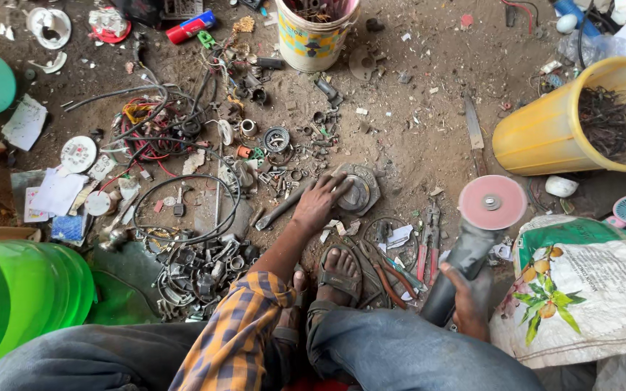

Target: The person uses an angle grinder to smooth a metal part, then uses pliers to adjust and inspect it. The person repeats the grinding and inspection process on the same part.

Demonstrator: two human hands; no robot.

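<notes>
Sitting on the dirt floor [414,137], the left hand [320,203] lies released on a round metal part [360,190] while the right hand [469,297] grips the angle grinder [472,239], so I'd pin that part firmly before the pink disc [493,202] touches.

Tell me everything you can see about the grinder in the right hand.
The grinder has a dark grey, dusty body and a round pink disc with a metal hub at its centre, facing up. It tilts from the lap out over the dirt floor. The right hand grips its rear end; nothing else touches it.
</notes>
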